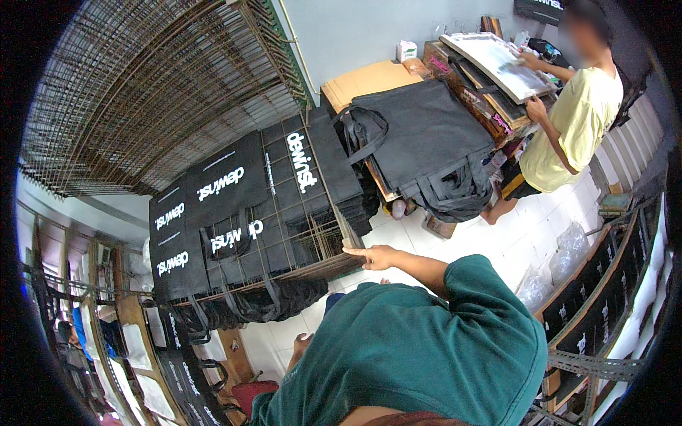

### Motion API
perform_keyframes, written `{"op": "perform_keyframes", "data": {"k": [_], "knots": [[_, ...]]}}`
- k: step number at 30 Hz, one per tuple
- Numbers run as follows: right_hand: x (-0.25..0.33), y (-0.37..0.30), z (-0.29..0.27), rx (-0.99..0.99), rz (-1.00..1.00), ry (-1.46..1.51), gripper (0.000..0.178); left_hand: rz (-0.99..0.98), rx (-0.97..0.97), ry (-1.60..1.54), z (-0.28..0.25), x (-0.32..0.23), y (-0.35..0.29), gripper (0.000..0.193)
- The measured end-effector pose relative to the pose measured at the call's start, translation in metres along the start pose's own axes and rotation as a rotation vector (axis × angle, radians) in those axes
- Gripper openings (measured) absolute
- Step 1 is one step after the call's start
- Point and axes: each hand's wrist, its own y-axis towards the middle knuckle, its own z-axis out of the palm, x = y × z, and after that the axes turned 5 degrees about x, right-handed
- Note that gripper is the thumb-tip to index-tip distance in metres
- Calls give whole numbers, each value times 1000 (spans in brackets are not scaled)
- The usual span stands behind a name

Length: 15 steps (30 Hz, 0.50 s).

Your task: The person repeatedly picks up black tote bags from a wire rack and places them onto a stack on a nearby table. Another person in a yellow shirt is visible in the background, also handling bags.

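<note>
My right hand (378, 257) reaches out to the near right corner of a wire drying rack (317, 251). Its index finger is stretched out and touches the rack's corner, with the thumb apart below. Black cloth bags (224, 160) with white printed lettering lie flat over the rack, their handles (266, 302) hanging down at the near edge. Low beside my body is my left hand (301, 346), small and partly hidden by my green shirt; its fingers are hard to make out. It is closest to the hanging handles.
Several raised wire racks (163, 78) slant above at the upper left. A stack of black bags (433, 135) sits on a table. A co-worker in a yellow shirt (575, 121) holds a framed screen (501, 64). Shelving (593, 362) stands at the right, and wooden frames (135, 334) at the left.
</note>
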Motion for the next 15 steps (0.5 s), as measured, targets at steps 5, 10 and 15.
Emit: {"op": "perform_keyframes", "data": {"k": [5, 10, 15], "knots": [[6, -2, -3, 68, 35, 1, 83, 244, 125, 1511, 41, -55, -17, 37], [-2, -1, 0, 22, 10, 13, 84, 156, -127, 1078, 79, -89, -33, 38], [1, -3, -3, 7, -2, -44, 87, 473, 111, 1901, 47, -68, -26, 37]]}}
